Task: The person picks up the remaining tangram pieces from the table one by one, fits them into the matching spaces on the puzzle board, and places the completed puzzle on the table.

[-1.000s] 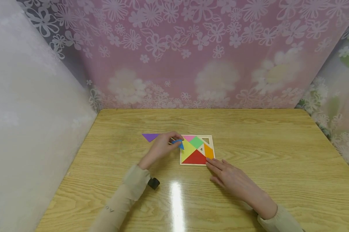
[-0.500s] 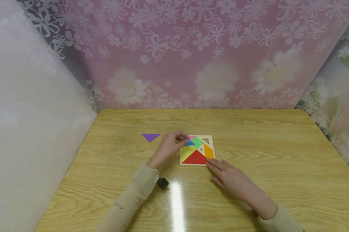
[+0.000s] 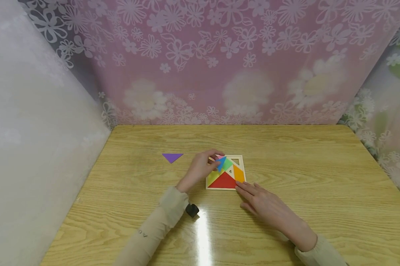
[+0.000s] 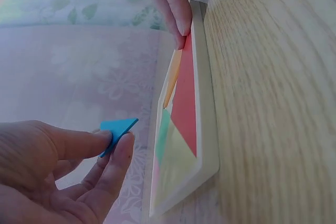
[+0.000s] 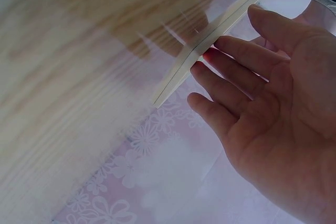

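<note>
Between thumb and fingertips my left hand (image 3: pixel 201 166) pinches a small blue triangle tangram piece (image 4: pixel 118 132), held raised over the upper part of the wooden tangram tray (image 3: pixel 216 189). In the tray lie a red triangle (image 3: pixel 223 181), a yellow triangle (image 3: pixel 212 179), an orange parallelogram (image 3: pixel 239 174), a green square (image 3: pixel 228 164) and a pink piece (image 3: pixel 220 157), partly hidden by the left hand. Bare gaps show at the tray's top right corner and beside the orange piece. My right hand (image 3: pixel 266 205) has its fingers straight, fingertips resting on the tray's lower right corner.
A purple triangle (image 3: pixel 172 157) lies on the wooden table (image 3: pixel 137 203) to the left of the tray. Flowered cloth (image 3: pixel 200 74) hangs behind the table, and pale cloth (image 3: pixel 37 129) borders its left side. A black wrist camera (image 3: pixel 192 210) sits under the left cuff.
My left hand has carried the blue triangle rightward, from the tray's left edge to over the green square, turning it on the way. The purple triangle has come into full view; the right hand stays put.
</note>
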### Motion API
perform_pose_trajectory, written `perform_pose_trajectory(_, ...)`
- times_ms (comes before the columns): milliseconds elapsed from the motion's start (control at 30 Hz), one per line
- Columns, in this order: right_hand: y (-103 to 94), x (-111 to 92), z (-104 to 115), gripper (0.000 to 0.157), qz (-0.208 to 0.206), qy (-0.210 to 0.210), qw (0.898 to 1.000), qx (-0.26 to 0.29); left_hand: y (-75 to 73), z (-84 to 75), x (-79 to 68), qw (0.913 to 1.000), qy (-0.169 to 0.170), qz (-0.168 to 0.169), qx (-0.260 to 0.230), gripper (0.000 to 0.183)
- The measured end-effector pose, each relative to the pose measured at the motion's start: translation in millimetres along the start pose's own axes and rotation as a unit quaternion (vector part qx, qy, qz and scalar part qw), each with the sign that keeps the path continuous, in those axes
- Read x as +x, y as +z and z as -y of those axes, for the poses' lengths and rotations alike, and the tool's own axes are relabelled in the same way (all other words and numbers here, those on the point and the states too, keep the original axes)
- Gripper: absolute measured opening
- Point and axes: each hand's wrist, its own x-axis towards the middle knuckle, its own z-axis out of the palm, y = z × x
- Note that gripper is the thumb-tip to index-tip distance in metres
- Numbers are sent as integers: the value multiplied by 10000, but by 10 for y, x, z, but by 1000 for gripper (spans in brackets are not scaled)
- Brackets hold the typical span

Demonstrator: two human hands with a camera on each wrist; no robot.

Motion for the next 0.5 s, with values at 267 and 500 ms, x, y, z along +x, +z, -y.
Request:
perform_pose_trajectory(267,2,4,0,50,26,-6,10000,-51,76,-7,41,9998,8,141,152,35)
perform_pose_trajectory(500,6,-1,-3,50,-21,-60,9999,-91,164,-4,80,9999,95,126,61,25)
